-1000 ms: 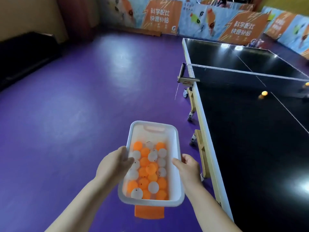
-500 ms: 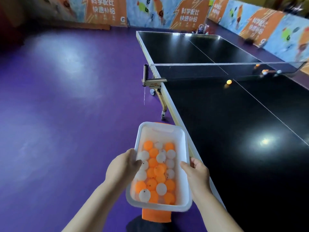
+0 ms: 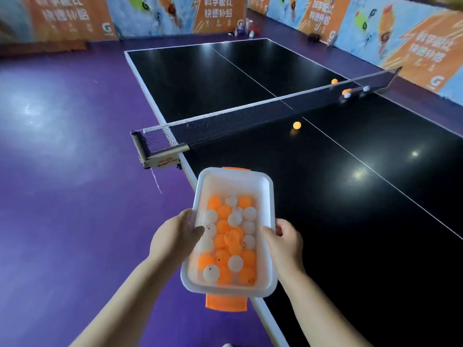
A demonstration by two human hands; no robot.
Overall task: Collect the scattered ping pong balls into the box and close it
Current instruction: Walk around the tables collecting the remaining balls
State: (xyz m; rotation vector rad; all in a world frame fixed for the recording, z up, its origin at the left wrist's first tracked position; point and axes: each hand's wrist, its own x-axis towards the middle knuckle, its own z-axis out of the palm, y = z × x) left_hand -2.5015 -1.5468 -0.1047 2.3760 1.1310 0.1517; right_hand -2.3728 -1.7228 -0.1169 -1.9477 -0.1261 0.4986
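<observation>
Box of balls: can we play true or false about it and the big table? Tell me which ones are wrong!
1. The left hand and right hand both hold the white box. True.
2. The ping pong balls in the box are all orange. False: orange and white ones are mixed together.
3. An orange ball lies on the table, on the near side of the net. True.
4. A lid covers the box. False: its top is open.
5. The floor is green. False: it is purple.
</observation>
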